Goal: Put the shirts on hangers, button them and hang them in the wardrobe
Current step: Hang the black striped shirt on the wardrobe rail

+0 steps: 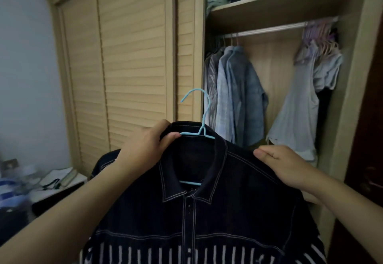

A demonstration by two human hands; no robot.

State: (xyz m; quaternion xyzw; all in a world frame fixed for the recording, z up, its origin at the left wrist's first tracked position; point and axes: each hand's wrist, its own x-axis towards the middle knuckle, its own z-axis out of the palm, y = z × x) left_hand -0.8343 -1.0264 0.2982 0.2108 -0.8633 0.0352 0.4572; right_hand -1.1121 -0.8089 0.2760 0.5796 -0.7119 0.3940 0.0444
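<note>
A dark navy shirt (207, 218) with white stitching and white stripes lower down hangs on a light blue hanger (204, 116), its front placket closed. I hold it up in front of the open wardrobe. My left hand (147, 145) grips the back of the collar together with the hanger's left shoulder. The shirt's right shoulder is pinched by my right hand (284, 164), thumb on top. The hanger's hook stands free above the collar, below the metal wardrobe rail (267, 30).
Blue denim shirts (238, 97) hang at the rail's left, pale garments (302, 106) and several pink hangers at its right, with bare rail between. Closed louvred doors (128, 60) stand to the left. A cluttered desk (51, 180) sits lower left. A shelf (279, 0) above holds folded items.
</note>
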